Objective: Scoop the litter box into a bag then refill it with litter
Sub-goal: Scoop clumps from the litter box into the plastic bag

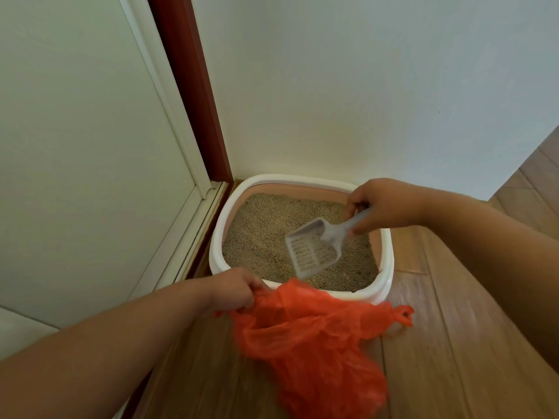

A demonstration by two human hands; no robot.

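So I'm basically at the scooping part, and honestly not far into it. My right hand (384, 204) has its fingers wrapped round the handle of the grey slotted litter scoop (314, 247), blade pointing down and away from my fingertips, hovering just over the litter (260, 234) near the front of the litter box (384, 267). Can't tell if there's anything sitting in the scoop; it looks pretty much empty to me.

My left hand (234, 290) is clenched on the edge of the orange plastic bag (305, 337), which hangs just below my fingers, right against the near rim of the box and draped onto the wood floor (453, 358). The bag looks limp, so I'd guess little or nothing has gone in.

Still to do: most of the scooping, then the refill. No fresh litter container in sight.
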